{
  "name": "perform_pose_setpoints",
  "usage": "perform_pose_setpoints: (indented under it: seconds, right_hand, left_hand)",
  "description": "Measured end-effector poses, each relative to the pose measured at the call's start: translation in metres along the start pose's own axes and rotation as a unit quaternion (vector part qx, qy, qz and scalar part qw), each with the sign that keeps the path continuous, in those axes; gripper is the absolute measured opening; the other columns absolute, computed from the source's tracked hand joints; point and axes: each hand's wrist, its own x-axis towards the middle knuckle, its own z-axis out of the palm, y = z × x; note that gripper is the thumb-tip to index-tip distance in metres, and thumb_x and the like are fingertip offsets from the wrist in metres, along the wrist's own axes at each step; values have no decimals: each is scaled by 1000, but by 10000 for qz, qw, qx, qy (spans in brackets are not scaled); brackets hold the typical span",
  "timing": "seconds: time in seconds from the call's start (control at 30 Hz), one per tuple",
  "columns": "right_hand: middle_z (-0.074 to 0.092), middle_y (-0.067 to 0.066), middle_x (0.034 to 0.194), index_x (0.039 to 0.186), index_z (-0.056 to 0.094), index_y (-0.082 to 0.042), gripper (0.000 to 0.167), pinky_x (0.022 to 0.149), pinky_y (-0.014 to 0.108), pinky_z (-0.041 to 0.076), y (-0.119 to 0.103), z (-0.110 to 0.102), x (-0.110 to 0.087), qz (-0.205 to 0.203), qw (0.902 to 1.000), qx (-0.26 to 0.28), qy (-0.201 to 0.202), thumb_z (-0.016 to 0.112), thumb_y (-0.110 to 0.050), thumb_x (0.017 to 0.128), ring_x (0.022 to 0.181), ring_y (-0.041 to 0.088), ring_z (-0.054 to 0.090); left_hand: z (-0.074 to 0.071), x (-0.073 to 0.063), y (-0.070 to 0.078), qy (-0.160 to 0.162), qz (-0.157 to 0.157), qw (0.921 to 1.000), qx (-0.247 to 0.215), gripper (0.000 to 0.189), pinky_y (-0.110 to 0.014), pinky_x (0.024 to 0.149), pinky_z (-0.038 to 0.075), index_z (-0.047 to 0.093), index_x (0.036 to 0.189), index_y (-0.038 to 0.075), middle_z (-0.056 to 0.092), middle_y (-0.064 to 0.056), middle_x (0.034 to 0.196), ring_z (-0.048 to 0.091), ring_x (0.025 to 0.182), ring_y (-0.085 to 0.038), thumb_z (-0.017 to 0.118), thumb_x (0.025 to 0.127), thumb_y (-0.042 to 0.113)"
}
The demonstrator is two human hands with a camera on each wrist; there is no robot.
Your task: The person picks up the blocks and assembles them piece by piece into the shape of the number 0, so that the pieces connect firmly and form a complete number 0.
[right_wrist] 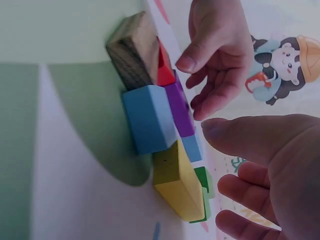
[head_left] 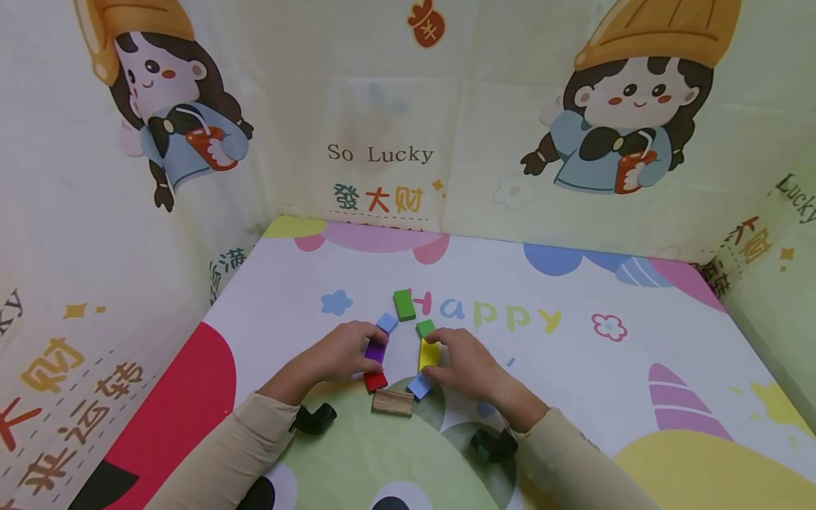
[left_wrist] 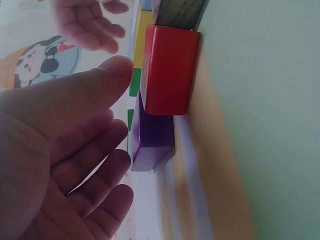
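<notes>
Small wooden blocks lie in a ring on the printed table cover. The left hand (head_left: 347,350) is beside a purple block (left_wrist: 154,137) and a red block (left_wrist: 171,70); its thumb and fingers are parted, with nothing between them. The right hand (head_left: 468,365) is beside a yellow block (right_wrist: 177,182), its loosely bent fingers also apart from the block in the right wrist view. A blue block (right_wrist: 149,119) touches a wood-grain block (head_left: 392,402) at the near end. At the far end are a light blue block (head_left: 386,323), a small green block (head_left: 425,329) and a longer green block (head_left: 404,304).
The table cover (head_left: 574,368) carries printed shapes and the word Happy. Printed cloth walls (head_left: 484,142) stand at the back and both sides. Black wrist devices, left (head_left: 315,419) and right (head_left: 496,446), sit at the sleeve ends.
</notes>
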Motion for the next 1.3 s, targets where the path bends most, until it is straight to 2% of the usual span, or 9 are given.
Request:
perform_pose_setpoints:
  seconds: [0.2, 0.53, 0.9, 1.07, 1.3]
  right_hand:
    - [61, 7, 130, 130, 62, -7, 51, 102, 48, 44, -2, -6, 13, 21, 10000, 14, -21, 79, -27, 87, 121, 30, 53]
    - [61, 11, 132, 135, 58, -4, 54, 100, 48, 46, -8, -13, 37, 20, 9999, 135, 83, 77, -24, 89, 119, 32, 57]
    - [62, 14, 126, 135, 56, -4, 52, 92, 43, 51, -11, -11, 60, 270, 9993, 271, -9, 76, -24, 91, 112, 31, 58]
    - [62, 12, 128, 135, 56, -4, 51, 94, 42, 51, -9, -7, 67, 371, 9989, 283, 7, 74, -24, 92, 112, 29, 58]
    - [60, 12, 133, 138, 54, -5, 53, 95, 41, 51, -6, 0, 79, 574, 9979, 290, -45, 74, -23, 92, 117, 30, 58]
  left_hand:
    - [-1, -1, -1, -57, 23, 9999, -87, 40, -42, 93, 53, 69, 121, 10, 61, -6, 125, 53, 119, -28, 83, 84, 15]
    - [-2, -1, -2, -85, 77, 9999, -31, 38, -44, 94, 51, 68, 120, 10, 61, -7, 125, 53, 118, -29, 82, 85, 15]
    - [-3, -2, -1, -95, 117, 9999, 9, 39, -45, 94, 51, 69, 119, 10, 62, -7, 125, 54, 116, -28, 83, 84, 16]
    - [-2, -3, -1, -73, 79, 9999, 51, 38, -46, 96, 50, 69, 119, 11, 62, -7, 125, 53, 118, -28, 83, 84, 17]
    - [-1, -2, -4, -28, 177, 9998, 41, 38, -45, 95, 50, 70, 117, 10, 63, -6, 124, 54, 118, -28, 84, 83, 16]
